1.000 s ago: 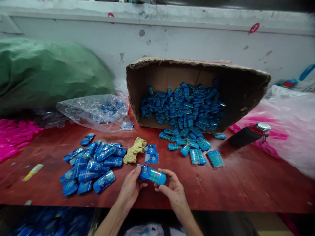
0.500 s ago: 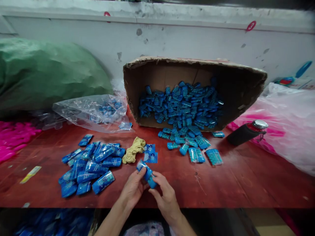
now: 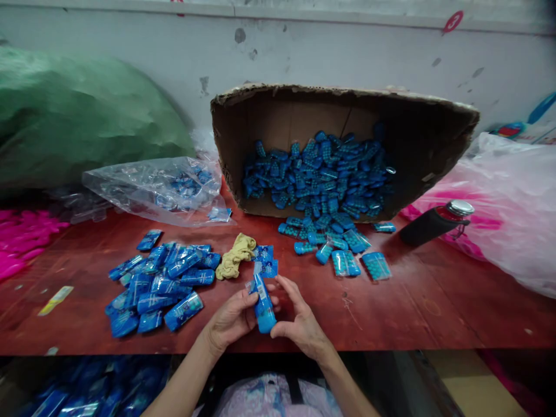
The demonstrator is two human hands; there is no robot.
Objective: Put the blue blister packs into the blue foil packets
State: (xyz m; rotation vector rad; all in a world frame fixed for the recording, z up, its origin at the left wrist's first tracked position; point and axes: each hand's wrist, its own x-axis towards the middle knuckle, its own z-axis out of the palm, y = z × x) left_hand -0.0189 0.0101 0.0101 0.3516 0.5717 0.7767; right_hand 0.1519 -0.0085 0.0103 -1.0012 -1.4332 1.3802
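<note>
In the head view, a small blue plastic-wrapped pack [image 3: 263, 310] with a white printed label is held nearly upright above the table's front part. My left hand [image 3: 238, 315] grips it from the left, thumb on its front and fingers behind. My right hand [image 3: 302, 321] is at its right side, thumb and fingers spread apart, the thumb tip close to the pack's lower end; whether it touches I cannot tell. Just beyond the hands lie flat blue printed cards [image 3: 270, 267] and a crumpled yellowish cloth [image 3: 237, 256]. A heap of similar blue packs [image 3: 152, 301] lies to the left.
A cardboard box [image 3: 226, 145] lies on its side at the back, blue packs [image 3: 321, 174] spilling out. A black-sleeved bottle [image 3: 428, 229] leans at right by a pinkish plastic bag [image 3: 516, 220]. At left are a clear bag [image 3: 130, 188], green sack [image 3: 87, 116] and pink pieces [image 3: 28, 237].
The pack has turned more upright, its labelled side now showing. My right hand's fingers have spread away from it, while my left hand keeps its hold. The view has tilted slightly down.
</note>
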